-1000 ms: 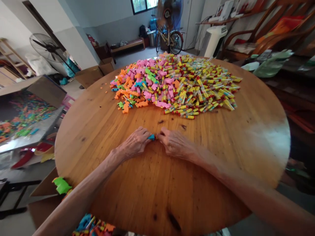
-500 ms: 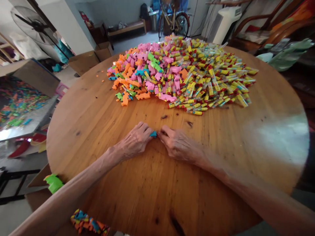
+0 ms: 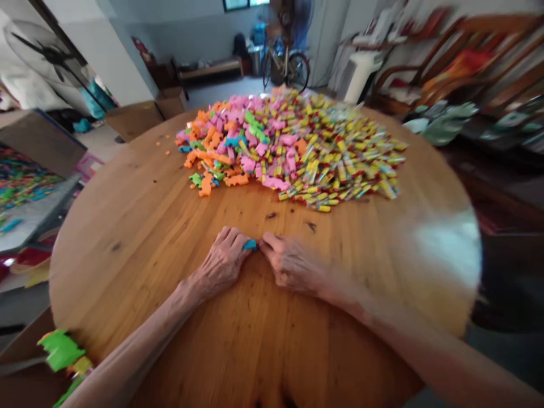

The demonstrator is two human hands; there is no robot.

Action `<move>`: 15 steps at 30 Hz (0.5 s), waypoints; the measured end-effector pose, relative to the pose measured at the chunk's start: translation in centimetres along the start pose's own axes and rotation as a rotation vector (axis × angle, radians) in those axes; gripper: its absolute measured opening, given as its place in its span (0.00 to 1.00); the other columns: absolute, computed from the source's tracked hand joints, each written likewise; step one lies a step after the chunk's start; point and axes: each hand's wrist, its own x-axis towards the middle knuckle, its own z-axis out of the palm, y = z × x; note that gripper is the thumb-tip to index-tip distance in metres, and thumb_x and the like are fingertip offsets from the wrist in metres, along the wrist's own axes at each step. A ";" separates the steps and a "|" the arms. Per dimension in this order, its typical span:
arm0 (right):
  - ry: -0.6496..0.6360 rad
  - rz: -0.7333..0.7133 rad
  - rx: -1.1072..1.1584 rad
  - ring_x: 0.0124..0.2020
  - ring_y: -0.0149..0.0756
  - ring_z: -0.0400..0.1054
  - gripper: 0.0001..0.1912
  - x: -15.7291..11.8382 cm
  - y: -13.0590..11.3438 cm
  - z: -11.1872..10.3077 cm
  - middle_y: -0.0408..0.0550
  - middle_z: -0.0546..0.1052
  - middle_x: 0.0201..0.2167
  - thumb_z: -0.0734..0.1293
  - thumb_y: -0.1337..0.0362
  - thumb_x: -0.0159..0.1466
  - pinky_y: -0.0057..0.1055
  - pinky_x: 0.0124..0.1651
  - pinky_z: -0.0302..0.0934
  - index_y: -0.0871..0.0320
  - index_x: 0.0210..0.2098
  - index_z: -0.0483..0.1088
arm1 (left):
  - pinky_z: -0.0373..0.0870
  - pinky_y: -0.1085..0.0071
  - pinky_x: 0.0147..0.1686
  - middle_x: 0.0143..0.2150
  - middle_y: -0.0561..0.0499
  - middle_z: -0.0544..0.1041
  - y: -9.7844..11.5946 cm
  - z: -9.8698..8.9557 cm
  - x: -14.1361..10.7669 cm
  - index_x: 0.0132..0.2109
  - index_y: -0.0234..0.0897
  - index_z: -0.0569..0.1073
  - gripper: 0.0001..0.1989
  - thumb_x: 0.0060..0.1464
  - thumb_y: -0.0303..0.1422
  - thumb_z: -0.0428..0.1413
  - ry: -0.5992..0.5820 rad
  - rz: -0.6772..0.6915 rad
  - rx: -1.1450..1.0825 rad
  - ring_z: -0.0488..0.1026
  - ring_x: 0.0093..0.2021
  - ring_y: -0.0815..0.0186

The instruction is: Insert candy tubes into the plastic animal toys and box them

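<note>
Head view, blue piece (image 3: pixel 250 245), inside table edge (image 3: pixel 55 260)

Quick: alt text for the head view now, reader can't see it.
The left hand holds a small blue piece, the right hand at its end, over a round wooden table. Beyond lies a pile of colourful pieces and yellow tubes.

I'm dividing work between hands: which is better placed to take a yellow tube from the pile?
Probably the right hand: it is nearer the yellow tubes, while the left hand holds a blue piece.
</note>
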 end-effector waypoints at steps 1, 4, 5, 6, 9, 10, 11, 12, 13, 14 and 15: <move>0.011 -0.015 0.010 0.27 0.35 0.60 0.15 0.0 0.1 -0.2 0.56 0.73 0.43 0.60 0.73 0.63 0.36 0.30 0.53 0.64 0.46 0.72 | 0.65 0.60 0.44 0.41 0.45 0.71 0.0 0.0 -0.1 0.45 0.35 0.69 0.10 0.71 0.31 0.44 0.002 -0.003 0.007 0.64 0.42 0.59; 0.092 0.026 0.020 0.30 0.34 0.63 0.12 -0.7 0.5 -1.1 0.54 0.73 0.44 0.60 0.68 0.68 0.33 0.32 0.56 0.62 0.48 0.72 | 0.66 0.61 0.44 0.41 0.46 0.72 0.0 -0.5 -1.1 0.47 0.36 0.70 0.11 0.72 0.31 0.44 0.012 -0.034 0.038 0.65 0.42 0.59; 0.126 0.071 0.000 0.32 0.34 0.64 0.11 -1.2 0.9 -1.5 0.54 0.73 0.44 0.60 0.65 0.70 0.32 0.33 0.57 0.60 0.47 0.72 | 0.66 0.61 0.44 0.40 0.46 0.72 0.0 -1.1 -2.0 0.47 0.36 0.70 0.11 0.72 0.31 0.43 0.012 -0.052 0.054 0.66 0.42 0.59; 0.161 0.129 -0.027 0.33 0.36 0.65 0.11 -1.7 1.4 -1.8 0.54 0.73 0.44 0.60 0.63 0.70 0.32 0.33 0.57 0.59 0.46 0.72 | 0.67 0.61 0.44 0.40 0.46 0.72 -0.1 -1.9 -3.2 0.47 0.36 0.70 0.12 0.72 0.32 0.43 0.003 -0.078 0.072 0.66 0.42 0.59; 0.267 0.349 -0.135 0.31 0.38 0.66 0.09 -3.2 3.9 -2.0 0.57 0.73 0.44 0.61 0.67 0.68 0.35 0.29 0.54 0.57 0.41 0.73 | 0.70 0.62 0.43 0.41 0.45 0.74 -0.7 -5.6 -7.9 0.49 0.37 0.71 0.12 0.71 0.33 0.43 -0.046 -0.205 0.141 0.69 0.42 0.59; 0.289 0.452 -0.167 0.28 0.37 0.65 0.08 -3.5 5.0 -1.9 0.57 0.73 0.43 0.61 0.67 0.67 0.35 0.27 0.52 0.56 0.39 0.73 | 0.70 0.62 0.44 0.42 0.45 0.74 -1.0 -7.0 -9.6 0.50 0.37 0.71 0.12 0.71 0.34 0.44 -0.057 -0.253 0.174 0.70 0.43 0.59; 0.304 0.507 -0.176 0.26 0.37 0.64 0.08 -3.7 5.9 -1.7 0.57 0.73 0.42 0.61 0.68 0.66 0.36 0.26 0.50 0.55 0.38 0.73 | 0.71 0.61 0.45 0.43 0.44 0.75 -1.4 -8.5 -11.0 0.51 0.38 0.71 0.12 0.70 0.35 0.45 -0.055 -0.296 0.215 0.71 0.44 0.59; 0.314 0.550 -0.184 0.25 0.37 0.64 0.09 -3.8 6.8 -1.4 0.57 0.73 0.42 0.61 0.68 0.65 0.36 0.26 0.49 0.53 0.36 0.72 | 0.71 0.60 0.46 0.44 0.44 0.75 -1.8 -10.0 -12.1 0.52 0.39 0.71 0.12 0.69 0.37 0.47 -0.043 -0.331 0.261 0.71 0.45 0.57; 0.320 0.562 -0.177 0.25 0.39 0.64 0.10 -3.8 7.4 -1.2 0.57 0.73 0.42 0.61 0.69 0.64 0.37 0.26 0.50 0.51 0.36 0.72 | 0.71 0.58 0.47 0.45 0.43 0.76 -2.2 -11.2 -12.8 0.52 0.39 0.71 0.13 0.68 0.39 0.49 -0.024 -0.363 0.306 0.72 0.46 0.56; 0.322 0.542 -0.139 0.25 0.41 0.66 0.11 -3.8 7.8 -1.0 0.58 0.73 0.42 0.60 0.71 0.62 0.39 0.27 0.50 0.50 0.35 0.73 | 0.71 0.56 0.48 0.45 0.42 0.76 -2.7 -12.1 -12.9 0.53 0.39 0.71 0.14 0.67 0.42 0.51 -0.004 -0.395 0.345 0.72 0.48 0.54; 0.320 0.534 -0.094 0.26 0.43 0.67 0.13 -3.8 8.1 -0.9 0.60 0.73 0.43 0.60 0.72 0.61 0.41 0.28 0.51 0.49 0.36 0.73 | 0.71 0.54 0.49 0.46 0.42 0.76 -3.3 -12.8 -12.5 0.53 0.39 0.72 0.16 0.66 0.44 0.52 0.012 -0.430 0.373 0.72 0.49 0.53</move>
